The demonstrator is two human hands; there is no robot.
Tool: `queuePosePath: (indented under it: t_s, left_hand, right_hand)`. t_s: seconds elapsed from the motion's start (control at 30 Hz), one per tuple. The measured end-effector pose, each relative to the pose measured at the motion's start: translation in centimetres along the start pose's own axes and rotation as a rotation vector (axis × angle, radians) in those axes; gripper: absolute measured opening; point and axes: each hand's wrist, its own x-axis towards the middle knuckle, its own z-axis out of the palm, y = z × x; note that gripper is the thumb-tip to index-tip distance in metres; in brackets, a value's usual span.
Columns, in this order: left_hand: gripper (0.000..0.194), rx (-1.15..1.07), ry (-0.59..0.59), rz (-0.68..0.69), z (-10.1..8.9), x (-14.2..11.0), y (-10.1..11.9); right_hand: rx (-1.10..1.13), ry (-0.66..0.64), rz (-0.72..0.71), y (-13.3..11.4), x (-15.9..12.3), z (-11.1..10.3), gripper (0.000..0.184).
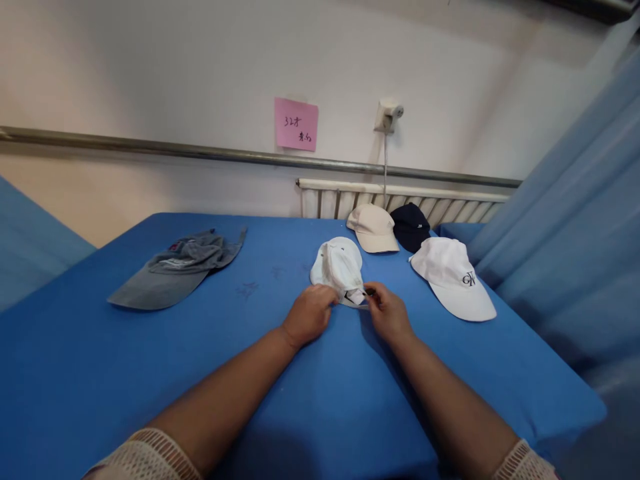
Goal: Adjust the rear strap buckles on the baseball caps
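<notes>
A pale baseball cap (pixel 340 263) lies on the blue-covered table (pixel 250 400), its brim pointing away and its rear strap towards me. My left hand (pixel 310 313) is closed on the strap side at the cap's near left. At the near right, my right hand (pixel 387 312) pinches the other end of that back strap. A small dark piece shows by the right fingertips. White lining or a label is visible in the cap's rear opening between the two hands.
Left lies a crumpled grey cap (pixel 175 273). At the right are a beige cap (pixel 373 227), a navy cap (pixel 411 225) and a white cap with black letters (pixel 453 277). Behind stand a radiator (pixel 320 200) and a metal rail (pixel 210 152). A blue curtain (pixel 565 200) hangs right.
</notes>
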Motion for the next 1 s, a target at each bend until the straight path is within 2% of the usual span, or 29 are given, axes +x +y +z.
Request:
queuePosePath:
  t_s: [0.13, 0.27, 0.33, 0.43, 0.6, 0.7, 0.8, 0.9, 1.0]
  left_hand:
    - [0.041, -0.072, -0.114, 0.160, 0.8, 0.3, 1.6]
    - [0.033, -0.019, -0.165, 0.139, 1.1, 1.0, 1.9]
    - [0.026, 0.020, -0.180, 0.128, 0.6, 0.8, 1.8]
    - [0.019, 0.018, -0.203, 0.117, -1.1, -0.1, 1.5]
    - [0.024, -0.274, -0.133, -0.002, -5.3, -2.8, 0.0]
    - [0.023, -0.516, -0.032, -0.232, -6.7, -4.3, -0.8]
    - [0.021, -0.707, 0.037, -0.386, -6.6, -4.9, -0.5]
    - [0.021, -0.772, 0.016, -0.378, -5.7, -4.7, 0.7]
    - [0.024, -0.701, -0.008, -0.354, -4.7, -4.4, 1.6]
  right_hand:
    - [0.142, 0.052, 0.058, 0.9, 0.2, 0.2, 0.029]
    - [0.158, 0.110, 0.051, 1.2, 0.4, -0.2, 0.031]
    - [0.151, 0.130, 0.042, 1.2, 0.5, -0.4, 0.031]
    - [0.173, 0.119, 0.048, 1.4, 0.6, -0.4, 0.032]
    - [0.286, -0.043, 0.077, 1.3, 0.1, 0.2, 0.030]
    - [0.299, -0.175, 0.060, 0.6, -0.3, 0.5, 0.027]
    - [0.184, -0.270, -0.039, -0.3, -0.4, 0.6, 0.024]
    - [0.028, -0.332, -0.147, -0.9, -0.4, 0.3, 0.020]
    - [-0.058, -0.385, -0.206, -1.1, -0.4, 0.0, 0.024]
